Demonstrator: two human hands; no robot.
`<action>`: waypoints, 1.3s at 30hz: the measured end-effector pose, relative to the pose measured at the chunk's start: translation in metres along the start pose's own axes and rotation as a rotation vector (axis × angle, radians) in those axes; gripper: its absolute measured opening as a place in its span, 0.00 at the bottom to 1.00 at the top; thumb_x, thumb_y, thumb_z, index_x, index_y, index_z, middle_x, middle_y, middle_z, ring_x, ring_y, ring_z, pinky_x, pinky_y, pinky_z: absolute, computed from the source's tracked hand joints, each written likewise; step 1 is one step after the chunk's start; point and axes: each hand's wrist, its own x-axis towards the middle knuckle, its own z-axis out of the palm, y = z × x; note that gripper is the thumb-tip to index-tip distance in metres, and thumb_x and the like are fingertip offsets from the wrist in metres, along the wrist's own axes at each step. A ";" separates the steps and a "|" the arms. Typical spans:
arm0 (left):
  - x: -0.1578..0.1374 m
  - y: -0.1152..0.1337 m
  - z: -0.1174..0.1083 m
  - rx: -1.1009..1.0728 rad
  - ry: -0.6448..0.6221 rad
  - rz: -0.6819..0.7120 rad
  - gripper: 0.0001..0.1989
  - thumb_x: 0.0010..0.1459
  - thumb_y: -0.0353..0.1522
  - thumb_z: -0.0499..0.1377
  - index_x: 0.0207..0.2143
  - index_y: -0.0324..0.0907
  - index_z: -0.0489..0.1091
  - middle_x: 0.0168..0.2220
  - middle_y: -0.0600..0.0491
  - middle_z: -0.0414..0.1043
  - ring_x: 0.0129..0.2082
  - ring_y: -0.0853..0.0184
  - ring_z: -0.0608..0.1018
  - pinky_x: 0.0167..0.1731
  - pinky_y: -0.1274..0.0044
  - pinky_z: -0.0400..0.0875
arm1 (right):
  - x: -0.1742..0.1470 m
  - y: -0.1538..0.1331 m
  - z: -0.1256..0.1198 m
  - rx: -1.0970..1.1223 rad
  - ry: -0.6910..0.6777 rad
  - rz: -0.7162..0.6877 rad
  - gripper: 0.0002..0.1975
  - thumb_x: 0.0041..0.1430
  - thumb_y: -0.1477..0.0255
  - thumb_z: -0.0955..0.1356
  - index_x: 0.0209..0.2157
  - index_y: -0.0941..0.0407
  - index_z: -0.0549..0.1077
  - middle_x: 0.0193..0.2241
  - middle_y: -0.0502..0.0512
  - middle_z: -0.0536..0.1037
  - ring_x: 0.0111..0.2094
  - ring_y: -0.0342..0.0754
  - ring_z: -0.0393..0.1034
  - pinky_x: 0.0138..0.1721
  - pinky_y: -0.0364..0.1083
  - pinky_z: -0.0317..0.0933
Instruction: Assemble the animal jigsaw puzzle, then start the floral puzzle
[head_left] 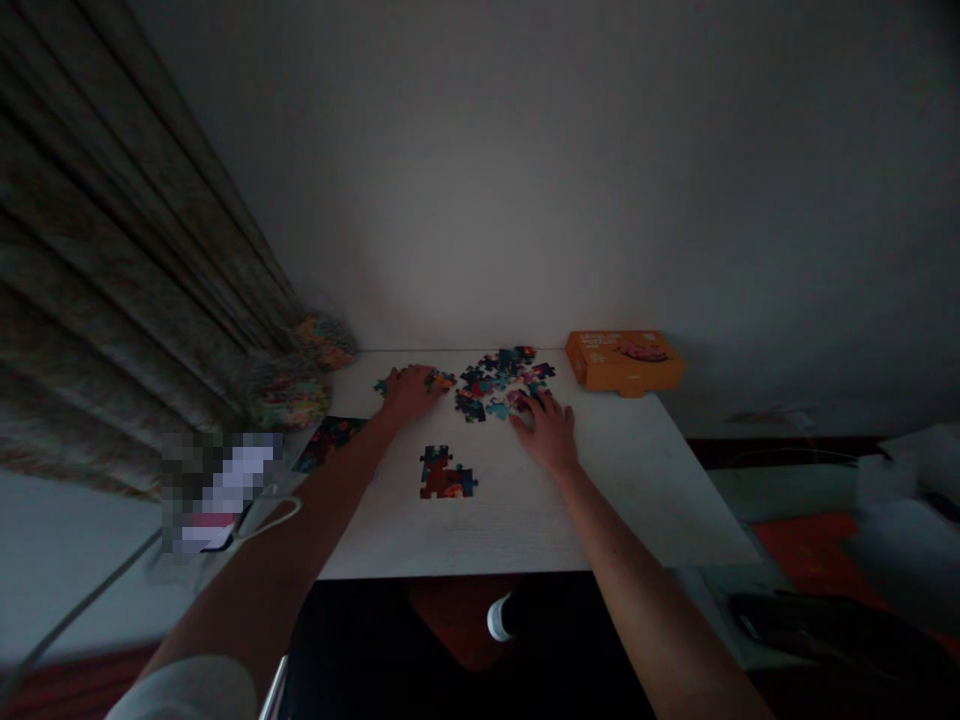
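Observation:
My left hand (412,394) lies over a small group of jigsaw pieces (440,381) on the left of the white table, fingers stretched out and partly covering them. My right hand (550,432) rests at the near right edge of a larger heap of loose jigsaw pieces (499,375). Its fingers are spread, with the tips touching or just over pieces at the rim. Between my forearms, nearer to me, sits a joined cluster of several puzzle pieces (439,482), dark red and blue. Whatever lies under my left palm is hidden.
An orange puzzle box (626,362) stands at the table's back right. A dark printed picture (330,443) lies by my left forearm. Beyond it are clear bags of colourful bits (289,390) by the curtain (135,230). The white table (637,500) meets the wall behind.

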 end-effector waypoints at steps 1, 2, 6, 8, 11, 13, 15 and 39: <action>0.001 0.005 0.002 0.016 -0.013 0.023 0.23 0.65 0.41 0.56 0.60 0.44 0.70 0.63 0.42 0.69 0.64 0.49 0.69 0.68 0.49 0.43 | 0.000 0.000 0.000 -0.001 -0.003 0.004 0.25 0.69 0.55 0.63 0.61 0.52 0.71 0.67 0.65 0.65 0.65 0.63 0.60 0.65 0.71 0.44; 0.002 0.010 0.003 0.028 -0.029 0.040 0.22 0.64 0.41 0.57 0.58 0.45 0.71 0.62 0.42 0.71 0.64 0.48 0.69 0.68 0.49 0.43 | 0.000 0.000 -0.001 -0.001 -0.005 0.007 0.25 0.69 0.55 0.63 0.61 0.52 0.71 0.67 0.65 0.65 0.65 0.63 0.60 0.65 0.71 0.44; 0.008 0.019 0.005 0.007 -0.075 0.046 0.17 0.62 0.38 0.61 0.52 0.46 0.74 0.57 0.42 0.75 0.60 0.50 0.73 0.65 0.53 0.53 | 0.000 -0.002 -0.002 -0.001 -0.013 0.012 0.25 0.69 0.55 0.63 0.61 0.51 0.70 0.67 0.65 0.65 0.66 0.62 0.59 0.66 0.71 0.43; 0.011 0.021 0.003 -0.024 -0.073 0.029 0.16 0.61 0.37 0.62 0.51 0.45 0.75 0.54 0.43 0.77 0.58 0.51 0.74 0.63 0.58 0.58 | 0.000 -0.002 -0.002 0.000 -0.014 0.012 0.25 0.69 0.55 0.63 0.61 0.51 0.70 0.67 0.65 0.64 0.66 0.62 0.59 0.66 0.71 0.43; 0.015 0.025 -0.002 -0.089 -0.021 -0.014 0.17 0.61 0.37 0.63 0.52 0.44 0.74 0.51 0.44 0.78 0.57 0.52 0.75 0.62 0.60 0.59 | 0.000 -0.001 -0.001 0.003 -0.012 0.012 0.25 0.69 0.55 0.63 0.61 0.51 0.70 0.67 0.65 0.64 0.66 0.63 0.59 0.65 0.71 0.44; 0.018 0.030 -0.004 -0.167 0.061 -0.028 0.19 0.62 0.36 0.62 0.55 0.43 0.72 0.53 0.43 0.78 0.57 0.52 0.76 0.62 0.60 0.60 | 0.000 0.000 0.001 0.010 -0.006 0.009 0.25 0.69 0.54 0.63 0.61 0.51 0.71 0.67 0.66 0.65 0.66 0.64 0.59 0.65 0.72 0.44; 0.018 0.038 -0.004 -0.258 0.149 0.019 0.21 0.62 0.35 0.62 0.57 0.42 0.70 0.56 0.43 0.75 0.58 0.54 0.75 0.62 0.62 0.61 | 0.001 0.001 0.003 0.020 0.009 0.002 0.25 0.69 0.54 0.63 0.60 0.51 0.71 0.67 0.66 0.65 0.66 0.64 0.58 0.65 0.72 0.45; -0.077 0.109 0.044 -0.321 0.138 0.508 0.25 0.68 0.31 0.54 0.67 0.45 0.60 0.64 0.42 0.67 0.64 0.57 0.71 0.62 0.58 0.66 | -0.004 0.007 -0.008 0.248 -0.063 -0.088 0.12 0.68 0.65 0.64 0.46 0.53 0.76 0.38 0.55 0.83 0.37 0.51 0.77 0.40 0.46 0.66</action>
